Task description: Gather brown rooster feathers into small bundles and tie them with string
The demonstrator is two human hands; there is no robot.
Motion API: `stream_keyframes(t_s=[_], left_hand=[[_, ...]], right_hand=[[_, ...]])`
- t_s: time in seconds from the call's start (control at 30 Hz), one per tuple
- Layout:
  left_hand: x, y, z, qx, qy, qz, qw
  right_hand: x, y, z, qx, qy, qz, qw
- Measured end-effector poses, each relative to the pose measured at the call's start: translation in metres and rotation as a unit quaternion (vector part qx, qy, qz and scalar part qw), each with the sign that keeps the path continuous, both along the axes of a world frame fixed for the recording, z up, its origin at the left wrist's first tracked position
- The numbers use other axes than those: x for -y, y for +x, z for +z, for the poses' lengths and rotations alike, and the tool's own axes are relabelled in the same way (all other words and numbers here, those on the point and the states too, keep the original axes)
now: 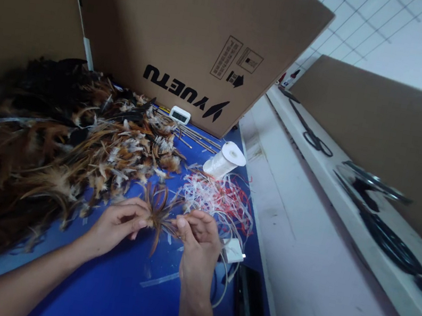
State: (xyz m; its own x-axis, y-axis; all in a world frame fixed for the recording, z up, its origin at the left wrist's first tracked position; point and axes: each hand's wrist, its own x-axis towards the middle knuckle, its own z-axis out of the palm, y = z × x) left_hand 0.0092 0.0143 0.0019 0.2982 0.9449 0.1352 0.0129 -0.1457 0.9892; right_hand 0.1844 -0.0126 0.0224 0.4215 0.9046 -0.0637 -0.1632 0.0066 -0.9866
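Between my two hands, just above the blue table (119,293), is a small bunch of brown feathers (159,211) with its tips fanned out. My left hand (123,221) pinches the bunch at its pale base. The fingers of my right hand (200,237) are closed at the bunch's right side, on the tip of a feather there. A large heap of brown, black and whitish feathers (102,156) spreads over the table left of and beyond my left hand. Beyond my right hand lies a tangle of white and red plastic strips (220,197).
A white spool (224,160) stands behind the strips. A white charger (233,251) with a cable and a black object (249,315) lie on the right. At the back are a cardboard box (199,32), a small digital display (180,115) and thin sticks (202,137). Scissors (318,143) rest on the ledge.
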Motion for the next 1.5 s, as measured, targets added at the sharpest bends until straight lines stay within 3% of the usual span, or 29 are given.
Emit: stream_keyframes(t_s=[0.37, 0.57, 0.97, 1.5], left_hand=[[0.002, -0.002, -0.006, -0.090, 0.134, 0.024, 0.987], [0.004, -0.002, -0.009, -0.104, 0.139, 0.007, 0.985], [0.004, 0.000, -0.008, -0.110, 0.185, 0.010, 0.976], [0.004, 0.000, -0.007, -0.128, 0.223, 0.029, 0.966]], right_hand=[[0.007, -0.010, 0.003, 0.059, 0.009, 0.029, 0.998], [0.009, -0.012, 0.001, 0.098, 0.017, 0.014, 0.995], [0.010, -0.019, 0.000, 0.054, 0.005, 0.037, 0.998], [0.009, -0.019, 0.004, 0.083, 0.032, 0.040, 0.995]])
